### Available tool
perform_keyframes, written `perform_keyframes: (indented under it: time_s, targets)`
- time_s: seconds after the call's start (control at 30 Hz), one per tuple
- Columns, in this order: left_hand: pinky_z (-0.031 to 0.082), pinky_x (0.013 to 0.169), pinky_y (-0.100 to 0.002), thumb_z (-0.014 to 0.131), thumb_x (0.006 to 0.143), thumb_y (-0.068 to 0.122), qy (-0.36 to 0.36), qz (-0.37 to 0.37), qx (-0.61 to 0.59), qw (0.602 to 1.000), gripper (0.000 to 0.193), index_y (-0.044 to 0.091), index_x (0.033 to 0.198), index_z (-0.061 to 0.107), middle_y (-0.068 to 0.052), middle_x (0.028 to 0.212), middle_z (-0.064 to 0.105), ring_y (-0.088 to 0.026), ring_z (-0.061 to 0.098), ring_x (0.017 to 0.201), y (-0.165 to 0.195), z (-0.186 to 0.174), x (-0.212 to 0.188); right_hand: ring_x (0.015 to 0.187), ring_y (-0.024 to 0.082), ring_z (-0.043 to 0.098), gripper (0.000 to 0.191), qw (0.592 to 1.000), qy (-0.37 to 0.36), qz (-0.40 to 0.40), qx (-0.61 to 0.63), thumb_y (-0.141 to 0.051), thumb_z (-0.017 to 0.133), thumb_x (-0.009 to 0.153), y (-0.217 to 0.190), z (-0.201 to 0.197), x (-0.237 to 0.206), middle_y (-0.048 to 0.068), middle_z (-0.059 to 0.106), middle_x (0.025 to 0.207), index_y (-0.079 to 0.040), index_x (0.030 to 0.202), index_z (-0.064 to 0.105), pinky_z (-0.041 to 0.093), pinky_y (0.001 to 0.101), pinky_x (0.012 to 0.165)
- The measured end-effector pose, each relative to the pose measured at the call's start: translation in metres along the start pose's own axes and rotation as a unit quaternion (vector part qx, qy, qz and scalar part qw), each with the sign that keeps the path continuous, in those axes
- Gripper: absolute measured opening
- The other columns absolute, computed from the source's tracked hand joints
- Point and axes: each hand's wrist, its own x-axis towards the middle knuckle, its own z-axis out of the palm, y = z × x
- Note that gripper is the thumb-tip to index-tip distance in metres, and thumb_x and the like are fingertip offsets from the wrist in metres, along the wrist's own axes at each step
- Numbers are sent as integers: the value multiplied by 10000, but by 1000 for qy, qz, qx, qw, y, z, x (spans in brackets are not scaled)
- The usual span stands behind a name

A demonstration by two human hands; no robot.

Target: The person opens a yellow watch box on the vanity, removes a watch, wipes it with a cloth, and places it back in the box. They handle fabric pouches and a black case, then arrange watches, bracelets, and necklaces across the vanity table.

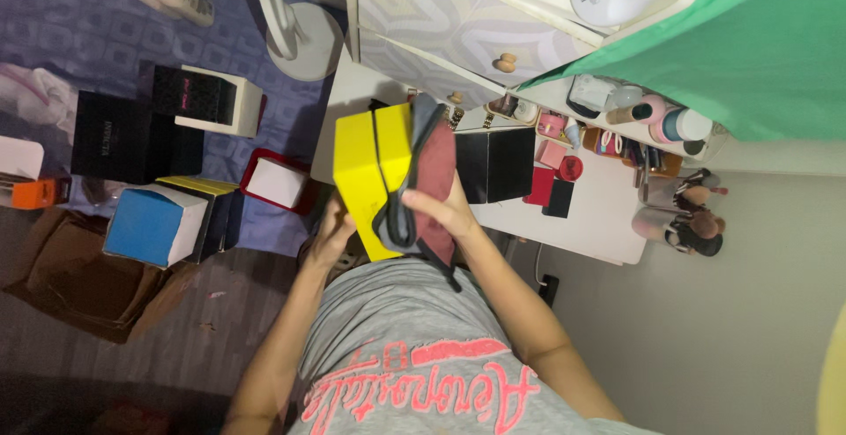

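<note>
I am holding a yellow box (374, 175) at the centre of the frame, my left hand (330, 237) cupping its lower edge, my right hand (445, 210) pressing a maroon-and-grey cloth (427, 179) against its right side

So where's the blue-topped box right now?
In the head view, the blue-topped box sits on the left, on the floor beside a brown cardboard box, below a black box.
</note>
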Motion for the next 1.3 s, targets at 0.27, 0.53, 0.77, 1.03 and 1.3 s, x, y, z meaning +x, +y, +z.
perform_keyframes:
  time_s: [0.27, 0.53, 0.77, 1.03, 1.3]
  targets:
    - [431, 1076, -369, 613, 1001, 298, 77, -149, -189, 968, 587, -4, 1475, 445, -123, 1375, 569, -232, 549, 1262, -37, 28, 4, 1492, 180, 407, 622, 996, 34, 62, 46, -347, 406, 1130, 36, -19, 11, 131, 442, 1612, 64, 1597, 368, 265, 326, 1258]
    - [414, 1137, -424, 540, 1040, 334, 71, -157, -318, 932, 596, -25, 1507, 451, -184, 1473, 554, -306, 541, 1349, -34, 25, 29, 1586, 313, 238, 642, 967, -31, -114, -226, -38, 465, 964, -25, -9, -4, 233, 287, 1664, 48, 1577, 293, 167, 402, 1295]
    - [470, 1097, -438, 531, 1111, 362, 89, -65, -486, 867, 569, -41, 1511, 504, -191, 1409, 622, -319, 613, 1272, -35, 26, 19, 1622, 392, 276, 711, 948, -28, -160, -273, 83, 420, 816, -78, 43, 23, 258, 343, 1672, 2, 1521, 455, 189, 473, 1344]
    - [549, 995, -433, 582, 1052, 391, 53, -47, -515, 854, 585, -11, 1474, 537, -176, 1363, 671, -317, 673, 1193, -14, -4, 14, 1590, 415, 309, 741, 905, -44, -159, -393, 157, 445, 739, -78, 22, 9, 251, 471, 1599, 6, 1459, 539, 110, 538, 1326]
    - [480, 1095, -445, 562, 964, 433, 173, -74, -485, 854, 650, 8, 1453, 509, -174, 1422, 619, -308, 609, 1293, -27, -5, 10, 1549, 378, 385, 696, 916, -145, -202, -315, 91, 515, 766, -74, 71, 8, 213, 470, 1574, -10, 1455, 529, 269, 504, 1302]
